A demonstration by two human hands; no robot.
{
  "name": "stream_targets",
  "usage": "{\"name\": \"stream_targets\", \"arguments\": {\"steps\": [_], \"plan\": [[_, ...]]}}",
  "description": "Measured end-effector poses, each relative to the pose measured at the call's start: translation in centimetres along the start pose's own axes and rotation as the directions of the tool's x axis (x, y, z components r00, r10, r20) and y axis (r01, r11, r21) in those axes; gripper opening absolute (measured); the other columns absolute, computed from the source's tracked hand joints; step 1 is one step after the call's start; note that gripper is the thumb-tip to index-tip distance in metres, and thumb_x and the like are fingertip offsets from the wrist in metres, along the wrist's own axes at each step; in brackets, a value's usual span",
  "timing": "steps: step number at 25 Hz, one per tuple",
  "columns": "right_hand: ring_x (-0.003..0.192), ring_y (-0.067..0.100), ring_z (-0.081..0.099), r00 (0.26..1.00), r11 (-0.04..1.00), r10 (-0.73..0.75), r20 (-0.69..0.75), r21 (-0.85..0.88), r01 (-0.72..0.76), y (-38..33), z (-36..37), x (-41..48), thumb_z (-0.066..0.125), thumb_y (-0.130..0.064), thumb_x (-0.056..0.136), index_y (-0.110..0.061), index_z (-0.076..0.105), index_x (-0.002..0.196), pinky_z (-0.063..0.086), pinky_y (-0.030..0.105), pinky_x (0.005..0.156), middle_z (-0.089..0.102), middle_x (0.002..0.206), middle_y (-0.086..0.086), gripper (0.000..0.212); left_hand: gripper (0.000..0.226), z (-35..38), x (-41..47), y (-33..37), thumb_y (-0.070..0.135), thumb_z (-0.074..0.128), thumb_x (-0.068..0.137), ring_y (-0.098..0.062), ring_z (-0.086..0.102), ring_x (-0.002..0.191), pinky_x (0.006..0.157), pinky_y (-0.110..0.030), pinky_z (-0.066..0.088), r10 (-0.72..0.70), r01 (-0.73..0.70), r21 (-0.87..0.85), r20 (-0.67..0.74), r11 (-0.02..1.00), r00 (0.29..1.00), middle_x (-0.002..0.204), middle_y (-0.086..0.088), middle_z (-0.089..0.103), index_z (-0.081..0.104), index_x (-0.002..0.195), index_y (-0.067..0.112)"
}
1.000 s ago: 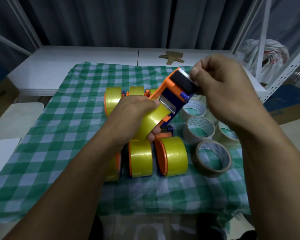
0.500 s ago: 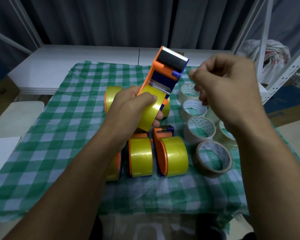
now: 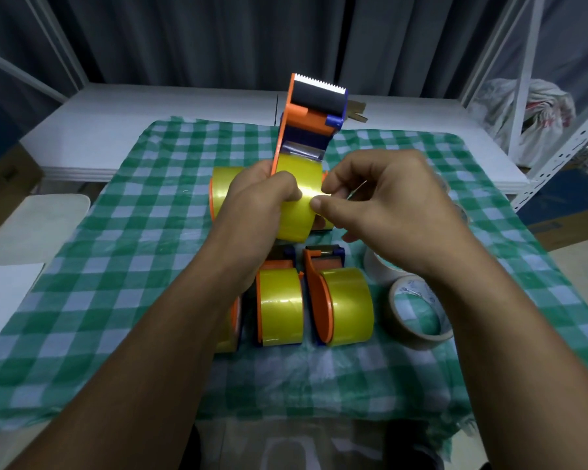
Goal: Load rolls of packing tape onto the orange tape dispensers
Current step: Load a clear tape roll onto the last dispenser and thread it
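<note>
- Across the white desk (image 3: 143,110), a green checked cloth (image 3: 126,239), spread under everything
- Left of centre, towards the back, a loaded dispenser (image 3: 222,189) lying on the cloth, partly hidden behind the left hand
- Held above the cloth in the left hand (image 3: 262,201): an orange tape dispenser (image 3: 314,111), upright, toothed blade uppermost, with a yellow tape roll (image 3: 297,218) on it; fingers curled round roll and frame, thumb laid across the roll's face
- Pinching at the right side of that roll's face, thumb and forefinger of the right hand (image 3: 391,212); other fingers loosely curled; loose tape end caught or not, cannot tell
- Below the hands, on the cloth, three more loaded dispensers side by side: one (image 3: 231,329) mostly under the left forearm, a middle one (image 3: 280,307), a right one (image 3: 345,307)
- Right of those, a brownish roll (image 3: 420,337) lying flat, a white roll (image 3: 377,269) just behind it, half under the right wrist
- Far right, beyond a white rack (image 3: 557,154), a plastic bag (image 3: 526,106)
</note>
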State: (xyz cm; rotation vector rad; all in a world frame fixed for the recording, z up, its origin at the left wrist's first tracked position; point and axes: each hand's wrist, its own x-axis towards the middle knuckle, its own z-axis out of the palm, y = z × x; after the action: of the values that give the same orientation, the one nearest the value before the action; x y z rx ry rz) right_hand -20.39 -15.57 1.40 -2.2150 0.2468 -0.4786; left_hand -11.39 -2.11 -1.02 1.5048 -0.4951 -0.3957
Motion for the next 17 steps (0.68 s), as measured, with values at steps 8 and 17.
{"name": "stream_targets", "arguments": {"steps": [8, 17], "plan": [[0.057, 0.024, 0.07, 0.999, 0.998, 0.036, 0.029, 0.056, -0.038, 0.16, 0.0, 0.17, 0.074, -0.009, 0.086, -0.005, 0.071, 0.071, 0.06, 0.047, 0.055, 0.071, 0.062, 0.005, 0.016, 0.043, 0.15, 0.19, -0.31, 0.02, 0.052, 0.072, -0.018, 0.051, 0.068, 0.054, -0.029, 0.045, 0.02, -0.021, 0.075, 0.024, 0.997, 1.0, 0.083, -0.01, 0.055, 0.055, 0.103, -0.01], [0.054, 0.017, 0.069, 0.996, 0.985, 0.063, 0.058, 0.155, -0.071, 0.35, -0.13, 0.13, 0.067, 0.001, 0.09, 0.001, 0.069, 0.075, 0.062, 0.035, 0.053, 0.069, 0.056, -0.003, 0.015, 0.039, 0.36, 0.03, -0.28, 0.013, 0.055, 0.076, -0.026, 0.066, 0.069, 0.058, -0.037, 0.053, 0.006, -0.011, 0.086, 0.053, 0.996, 0.999, 0.096, -0.03, 0.065, 0.059, 0.111, -0.004]]}}
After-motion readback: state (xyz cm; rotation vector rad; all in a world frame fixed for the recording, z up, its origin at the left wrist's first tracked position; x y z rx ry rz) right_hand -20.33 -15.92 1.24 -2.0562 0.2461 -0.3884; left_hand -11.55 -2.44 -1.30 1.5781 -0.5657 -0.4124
